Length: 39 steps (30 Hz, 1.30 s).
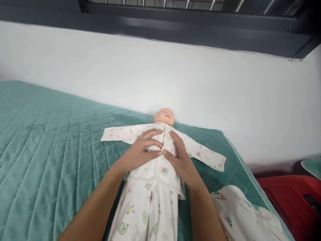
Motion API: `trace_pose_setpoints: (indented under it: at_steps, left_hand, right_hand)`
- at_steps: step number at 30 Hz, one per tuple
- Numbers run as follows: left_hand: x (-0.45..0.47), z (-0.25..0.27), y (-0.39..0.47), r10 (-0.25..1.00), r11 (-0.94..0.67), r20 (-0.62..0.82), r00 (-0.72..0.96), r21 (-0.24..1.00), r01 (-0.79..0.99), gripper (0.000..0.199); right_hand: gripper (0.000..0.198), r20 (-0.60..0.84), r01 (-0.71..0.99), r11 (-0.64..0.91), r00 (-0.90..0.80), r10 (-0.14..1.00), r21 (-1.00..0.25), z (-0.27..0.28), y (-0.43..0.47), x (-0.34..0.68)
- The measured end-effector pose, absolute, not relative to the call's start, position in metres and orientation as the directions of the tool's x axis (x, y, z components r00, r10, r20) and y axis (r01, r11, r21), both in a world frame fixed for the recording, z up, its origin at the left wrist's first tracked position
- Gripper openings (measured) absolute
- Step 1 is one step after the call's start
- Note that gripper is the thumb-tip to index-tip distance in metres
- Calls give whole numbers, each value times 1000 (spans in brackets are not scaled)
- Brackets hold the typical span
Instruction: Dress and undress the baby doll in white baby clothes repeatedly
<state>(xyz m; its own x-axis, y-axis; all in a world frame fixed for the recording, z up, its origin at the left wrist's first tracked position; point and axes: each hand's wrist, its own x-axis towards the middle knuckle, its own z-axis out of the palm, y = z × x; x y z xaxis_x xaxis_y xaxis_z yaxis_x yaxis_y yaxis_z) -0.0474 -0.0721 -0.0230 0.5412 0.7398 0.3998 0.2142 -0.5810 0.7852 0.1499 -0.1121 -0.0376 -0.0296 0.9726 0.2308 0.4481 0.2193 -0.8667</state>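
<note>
A baby doll [164, 116] lies on its back, dressed in a white long-sleeved baby shirt [165, 170] with small animal prints. Matching baby trousers [142, 204] cover its lower body. Over the chest, my left hand [141, 150] closes its thumb and index finger on the shirt's front edge beside a small button [162, 152]. From the other side my right hand [179, 155] has its thumb at the same button, its other fingers curled on the shirt front. Fingertips partly hide the button. Both sleeves stretch out sideways, with no doll hands showing at the cuffs.
Under the doll is a green quilted bedspread [62, 150]. A white printed cloth [240, 211] lies crumpled at the lower right. Beyond the bed's right edge stands a red plastic item [288, 197]. A white wall [150, 73] rises behind, below a dark barred window frame [175, 25].
</note>
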Motion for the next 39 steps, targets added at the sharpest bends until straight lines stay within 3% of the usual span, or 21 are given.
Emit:
trace_pose_setpoints:
  at_steps: [17, 26, 39]
  left_hand:
    - [-40, -25, -78, 698, -700, 508, 504, 632, 332, 17]
    - [-38, -21, -81, 707, -696, 510, 490, 625, 354, 14]
    - [-41, -22, -79, 703, -692, 490, 515, 639, 337, 19]
  right_hand:
    - [59, 250, 441, 214, 24, 968, -871, -37, -111, 144]
    - [60, 259, 358, 260, -51, 964, -897, -40, -111, 152]
    - [61, 262, 396, 251, -27, 965, -883, -38, -110, 150]
